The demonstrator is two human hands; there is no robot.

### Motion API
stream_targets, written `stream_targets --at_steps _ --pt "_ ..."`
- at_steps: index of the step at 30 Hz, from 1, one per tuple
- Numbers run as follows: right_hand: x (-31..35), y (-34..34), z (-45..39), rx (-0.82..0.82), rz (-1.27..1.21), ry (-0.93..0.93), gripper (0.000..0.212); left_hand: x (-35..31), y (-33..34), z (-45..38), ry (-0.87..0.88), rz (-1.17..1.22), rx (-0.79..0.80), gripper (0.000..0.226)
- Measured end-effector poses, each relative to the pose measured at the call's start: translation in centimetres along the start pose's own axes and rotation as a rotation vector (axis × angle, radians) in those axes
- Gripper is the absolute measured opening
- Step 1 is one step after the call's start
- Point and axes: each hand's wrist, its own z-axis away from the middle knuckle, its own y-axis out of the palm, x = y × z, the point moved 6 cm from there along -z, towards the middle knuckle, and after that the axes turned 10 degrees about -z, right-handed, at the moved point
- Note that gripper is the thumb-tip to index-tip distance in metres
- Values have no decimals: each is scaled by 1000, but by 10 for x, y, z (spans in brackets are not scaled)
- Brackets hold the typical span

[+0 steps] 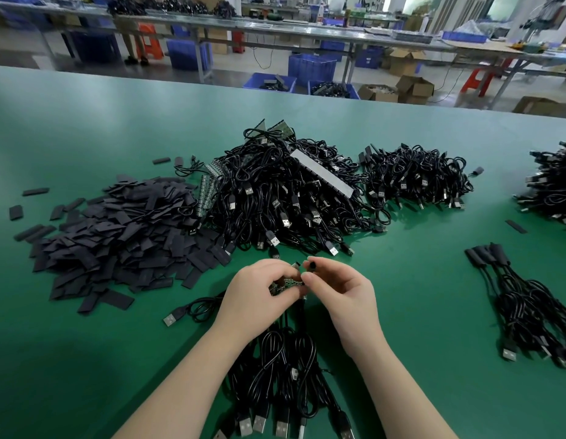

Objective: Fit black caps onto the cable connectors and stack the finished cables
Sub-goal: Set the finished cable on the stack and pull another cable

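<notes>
My left hand (259, 293) grips the connector ends (286, 285) of a bunch of black USB cables (275, 369) that trail toward me over the green table (85, 359). Close beside it, my right hand (335, 289) pinches a small black cap (312, 265) between thumb and forefinger, right at the connector tips. A wide heap of flat black caps (116, 236) lies to the left. A row of capped cables (525, 302) rests at the right.
A big pile of uncapped black cables (284, 191) lies behind my hands, a smaller pile (418, 179) to its right, another (554, 185) at the far right edge. A loose USB cable (186, 312) lies left of my left wrist. Benches and blue bins stand beyond the table.
</notes>
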Motion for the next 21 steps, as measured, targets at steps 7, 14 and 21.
stream_targets --at_steps 7,14,21 --pt "3 -4 -1 0 76 -25 30 -3 0 0 9 14 24 27" --pt "-1 -1 -1 29 122 0 35 -10 -1 -1 54 -13 31 29" --pt "6 -6 -3 -17 191 -61 29 -13 -2 0 68 -3 8 29"
